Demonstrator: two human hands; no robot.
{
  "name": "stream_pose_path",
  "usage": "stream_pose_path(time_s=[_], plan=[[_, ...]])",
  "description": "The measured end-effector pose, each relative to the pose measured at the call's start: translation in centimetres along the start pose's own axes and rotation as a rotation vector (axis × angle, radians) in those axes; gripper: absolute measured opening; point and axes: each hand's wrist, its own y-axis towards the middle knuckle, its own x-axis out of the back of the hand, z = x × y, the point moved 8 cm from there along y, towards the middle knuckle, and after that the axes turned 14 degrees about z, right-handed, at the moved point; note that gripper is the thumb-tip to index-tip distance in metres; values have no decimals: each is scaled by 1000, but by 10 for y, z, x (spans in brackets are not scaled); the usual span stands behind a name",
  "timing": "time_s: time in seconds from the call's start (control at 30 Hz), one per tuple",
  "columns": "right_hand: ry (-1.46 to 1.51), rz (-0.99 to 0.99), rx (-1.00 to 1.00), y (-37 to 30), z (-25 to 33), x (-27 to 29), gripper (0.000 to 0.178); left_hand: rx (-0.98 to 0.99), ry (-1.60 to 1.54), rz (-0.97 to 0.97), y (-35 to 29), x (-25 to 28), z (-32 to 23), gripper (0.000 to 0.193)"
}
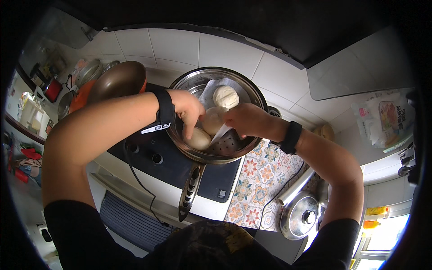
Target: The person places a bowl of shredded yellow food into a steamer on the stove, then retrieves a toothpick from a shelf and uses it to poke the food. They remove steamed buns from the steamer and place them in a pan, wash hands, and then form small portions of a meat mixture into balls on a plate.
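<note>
A round steel steamer pot (210, 158) holds a perforated tray (227, 146) with a sheet of white paper (210, 89) on it. Three pale buns are inside: a creased one (226, 96) at the back, a smooth one (213, 119) in the middle and another bun (199, 140) nearest me. My left hand (188, 110) reaches in from the left, its fingers curled down around the nearest bun. From the right, my right hand (245, 121) pinches the paper's edge beside the middle bun; some of its fingertips are hidden.
The pot sits on a black cooktop (216, 184), its long handle (191, 191) pointing toward me. An orange-sided pan (119, 83) leans at the left. On the right are a patterned mat (258, 189), a steel lid (299, 216) and a plastic food bag (382, 117).
</note>
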Motion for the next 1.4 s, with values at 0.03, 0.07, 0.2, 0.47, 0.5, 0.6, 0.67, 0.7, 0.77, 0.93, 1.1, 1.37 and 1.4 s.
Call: stream_pose_path(time_s=[0.03,0.07,0.2,0.47,0.5,0.6,0.67,0.7,0.77,0.93,1.1,1.37,1.4], plan=[[172,32,-99,-1,-12,0,14,15,49,6,3,-2,-2,97],[344,62,-197,-3,-23,-3,14,37,101,22,6,-5,-3,98],[731,28,-332,-7,-42,-3,18,80,189,-42,8,-6,-6,87],[759,-2,-352,-12,-53,-2,18,130,-56,-69,1,-2,-4,48],[727,17,-351,-13,-52,-4,18,130,-71,-113,-2,1,-4,45],[437,47,-211,-13,-37,-3,17,164,-152,-174,-21,9,-2,40],[229,-7,-80,-15,-22,-1,13,174,-245,-159,-37,19,0,37],[164,-46,-13,-15,-15,0,12,154,-269,-168,-47,29,1,33],[-34,-71,64,-15,-2,-4,11,32,-424,-274,-68,52,0,28],[52,-178,99,-20,2,0,9,-206,-656,-331,-63,77,-23,24],[36,-276,23,-21,-4,12,18,-62,-604,-345,-36,78,-25,30],[49,-196,-167,-13,-19,17,33,209,-573,-317,-17,76,-2,42],[79,-148,-186,-12,-21,15,33,135,-575,-306,-12,76,-1,44]])
